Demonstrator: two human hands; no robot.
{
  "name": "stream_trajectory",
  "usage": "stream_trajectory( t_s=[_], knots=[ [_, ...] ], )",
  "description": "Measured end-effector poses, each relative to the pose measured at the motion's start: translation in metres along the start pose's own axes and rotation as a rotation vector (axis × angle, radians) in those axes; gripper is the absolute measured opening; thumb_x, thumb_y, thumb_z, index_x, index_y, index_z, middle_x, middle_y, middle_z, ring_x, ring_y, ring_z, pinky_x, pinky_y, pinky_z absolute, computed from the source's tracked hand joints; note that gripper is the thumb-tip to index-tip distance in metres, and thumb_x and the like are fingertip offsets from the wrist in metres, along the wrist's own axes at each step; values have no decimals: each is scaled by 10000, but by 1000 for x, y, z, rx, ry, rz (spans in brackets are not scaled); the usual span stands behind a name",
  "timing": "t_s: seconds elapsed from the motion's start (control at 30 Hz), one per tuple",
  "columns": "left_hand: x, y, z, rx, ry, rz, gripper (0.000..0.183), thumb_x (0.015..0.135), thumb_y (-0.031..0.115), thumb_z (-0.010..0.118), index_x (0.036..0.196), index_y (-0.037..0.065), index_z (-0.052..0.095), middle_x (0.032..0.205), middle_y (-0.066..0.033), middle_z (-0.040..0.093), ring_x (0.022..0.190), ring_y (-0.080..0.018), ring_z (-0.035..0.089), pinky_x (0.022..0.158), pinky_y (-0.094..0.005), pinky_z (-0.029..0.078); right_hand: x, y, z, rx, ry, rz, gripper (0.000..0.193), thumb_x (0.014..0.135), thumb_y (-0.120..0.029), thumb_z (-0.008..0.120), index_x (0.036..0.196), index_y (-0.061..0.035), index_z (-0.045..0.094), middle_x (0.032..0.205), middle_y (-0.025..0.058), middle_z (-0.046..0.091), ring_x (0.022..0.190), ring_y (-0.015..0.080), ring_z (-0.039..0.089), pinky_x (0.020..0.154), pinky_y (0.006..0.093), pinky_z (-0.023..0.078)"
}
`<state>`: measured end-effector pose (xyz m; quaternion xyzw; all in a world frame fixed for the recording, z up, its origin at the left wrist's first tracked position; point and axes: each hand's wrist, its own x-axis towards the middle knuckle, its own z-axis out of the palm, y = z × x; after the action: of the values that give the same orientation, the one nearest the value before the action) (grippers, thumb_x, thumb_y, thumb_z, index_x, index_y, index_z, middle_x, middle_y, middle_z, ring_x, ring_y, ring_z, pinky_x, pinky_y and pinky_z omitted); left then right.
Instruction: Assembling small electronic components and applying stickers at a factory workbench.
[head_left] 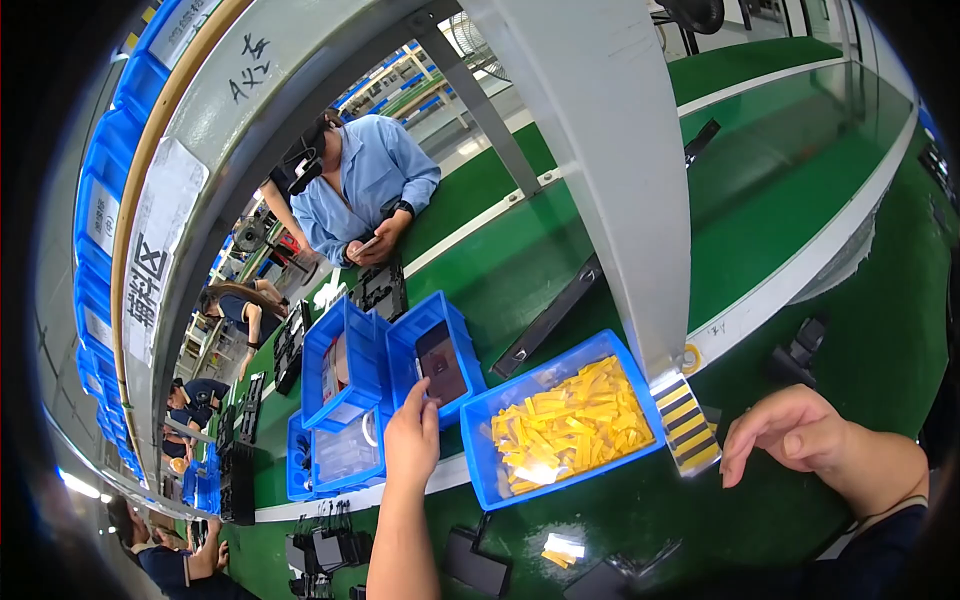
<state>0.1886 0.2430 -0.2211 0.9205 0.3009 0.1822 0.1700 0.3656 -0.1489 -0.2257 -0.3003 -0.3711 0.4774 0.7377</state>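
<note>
My left hand (412, 435) reaches up to the near edge of a blue bin (466, 388) that holds a dark reddish-brown flat piece (440, 362). Its index finger points forward over the rim, and nothing shows in the hand. To its right, a larger blue bin (478, 478) is heaped with small yellow strips (570, 420). My right hand (785, 432) hovers beyond the striped foot of a grey post, fingers loosely bent and apart, holding nothing I can see. A few loose yellow strips (560, 556) lie on the green table near me.
A grey post (610, 180) rises between my hands, its yellow-and-black striped foot (686, 425) beside the yellow strips. More blue bins (335, 350) stand stacked at left. A long black bar (550, 315) lies on the green belt. Black devices (475, 560) lie nearby. Across sits a person (365, 180) with a phone.
</note>
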Motion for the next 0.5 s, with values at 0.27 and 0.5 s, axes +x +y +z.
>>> stream_trajectory(
  t_s=[0.27,0.5],
  knots=[
    [3,2,0,-75,-118,267,372,885,287,549,1176,59,577,944,-201,644,935,-362,603,838,-404,459,3,6,-3,-19,6,22,427,848,-197,604,1137,111,541,1007,239,627,969,322,621,908,409,438],
    [10,3,1,8,-166,202,422,879,332,557,1220,83,562,920,-213,638,912,-370,598,811,-413,464,3,3,-3,-88,-3,46,421,847,-196,604,1139,102,546,1000,241,631,974,318,619,916,405,428]
  ],
)
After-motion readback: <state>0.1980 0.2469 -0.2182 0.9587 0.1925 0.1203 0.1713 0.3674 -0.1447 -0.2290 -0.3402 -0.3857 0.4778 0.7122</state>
